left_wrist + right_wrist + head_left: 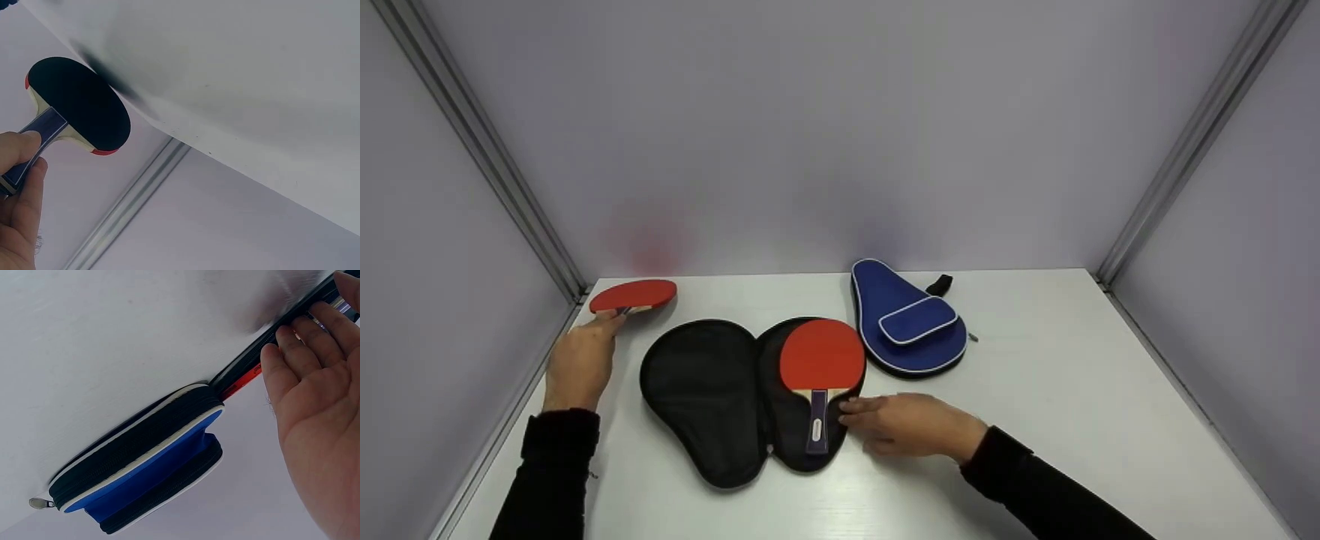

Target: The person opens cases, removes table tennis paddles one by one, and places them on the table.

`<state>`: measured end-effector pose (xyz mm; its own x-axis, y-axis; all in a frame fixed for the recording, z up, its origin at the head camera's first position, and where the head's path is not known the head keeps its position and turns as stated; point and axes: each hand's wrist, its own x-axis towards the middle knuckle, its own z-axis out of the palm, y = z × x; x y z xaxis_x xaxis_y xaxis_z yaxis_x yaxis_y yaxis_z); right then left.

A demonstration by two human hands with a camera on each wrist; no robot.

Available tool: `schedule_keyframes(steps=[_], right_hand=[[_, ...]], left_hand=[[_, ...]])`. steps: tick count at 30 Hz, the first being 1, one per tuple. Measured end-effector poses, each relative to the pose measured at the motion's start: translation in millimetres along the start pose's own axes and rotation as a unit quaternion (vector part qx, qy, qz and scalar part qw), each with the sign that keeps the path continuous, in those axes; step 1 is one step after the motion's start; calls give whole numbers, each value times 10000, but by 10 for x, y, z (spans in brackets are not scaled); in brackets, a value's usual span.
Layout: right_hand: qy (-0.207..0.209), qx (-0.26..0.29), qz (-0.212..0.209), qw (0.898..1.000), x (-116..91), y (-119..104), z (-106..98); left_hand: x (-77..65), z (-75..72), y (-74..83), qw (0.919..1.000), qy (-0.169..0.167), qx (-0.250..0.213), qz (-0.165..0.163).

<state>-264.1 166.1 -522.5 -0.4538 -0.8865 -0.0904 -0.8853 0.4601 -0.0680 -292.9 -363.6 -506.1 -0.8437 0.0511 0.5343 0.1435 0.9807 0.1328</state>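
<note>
At the table's far left corner my left hand [581,360] grips a table tennis bat [634,295] by its handle. Its red side faces up in the head view; the left wrist view shows the black underside of the bat [81,104], with thumb and fingers pinching the purple handle [39,138]. A second red bat [823,354] lies in the right half of an opened black bat case [701,397], handle toward me. Beside that handle, my right hand [911,424] has its fingers extended at the case's right edge. In the right wrist view the right hand [320,388] shows its palm, fingers nearly straight.
A blue bat case [907,307] with white piping and a front pocket lies behind and to the right of the black one. Its zip pull [40,503] sticks out. Grey walls with metal corner posts [1200,135] enclose the white table [1057,390].
</note>
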Motion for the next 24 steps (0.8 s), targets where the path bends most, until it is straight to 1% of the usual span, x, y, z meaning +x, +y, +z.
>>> schedule_keyframes(steps=[5, 9, 12, 15, 21, 24], right_hand=[[25, 12, -26, 10000, -5, -3, 0], [-8, 85, 28, 10000, -10, -10, 5], [-58, 135, 98, 9998, -13, -9, 10], [-25, 162, 89, 9998, -14, -7, 6], [-82, 252, 168, 9995, -10, -23, -3], [-100, 235, 194, 9995, -5, -31, -10]], left_hand=[[-20, 17, -33, 9997, -212, 69, -30], [-44, 28, -55, 9987, -500, 35, -131], [-56, 32, -74, 9971, -741, 75, -161], [-65, 33, -98, 9952, -957, 72, -200], [-127, 41, -150, 9915, -1261, -59, -314], [-158, 42, -173, 9896, -1390, -37, -377]])
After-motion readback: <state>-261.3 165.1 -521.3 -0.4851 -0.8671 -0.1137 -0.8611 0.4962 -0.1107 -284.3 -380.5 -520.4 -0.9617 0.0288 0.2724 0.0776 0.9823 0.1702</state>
